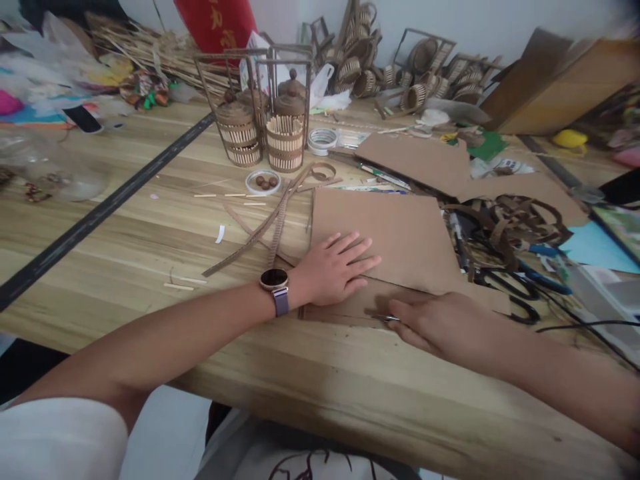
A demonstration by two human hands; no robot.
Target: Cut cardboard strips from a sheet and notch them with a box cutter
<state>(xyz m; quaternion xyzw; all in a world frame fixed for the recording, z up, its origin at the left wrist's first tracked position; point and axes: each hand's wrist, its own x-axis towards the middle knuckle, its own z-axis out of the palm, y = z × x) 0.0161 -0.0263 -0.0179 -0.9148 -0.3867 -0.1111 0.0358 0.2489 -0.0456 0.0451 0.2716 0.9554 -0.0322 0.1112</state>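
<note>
My left hand (343, 267), with a watch (274, 279) on its wrist, lies flat with fingers spread on a brown cardboard sheet (385, 230). It presses near the sheet's lower left edge. Another cardboard piece (345, 300) shows below that sheet, nearer the table's front. My right hand (430, 323) is closed around a small metal-bladed tool (385, 318). The blade points left and touches or hovers just over the lower cardboard; I cannot tell which. The tool's handle is hidden in my fingers. Brown strips (260, 227) lie left of the cardboard.
Wooden-slat lantern-like baskets (285, 143) stand behind, near a tape roll (323, 140) and a lid with brown beads (263, 181). Scissors (507, 283), coiled strips (525, 220) and a black cable (590, 325) lie right. More small baskets (415, 93) and a cardboard box (560, 87) line the wall.
</note>
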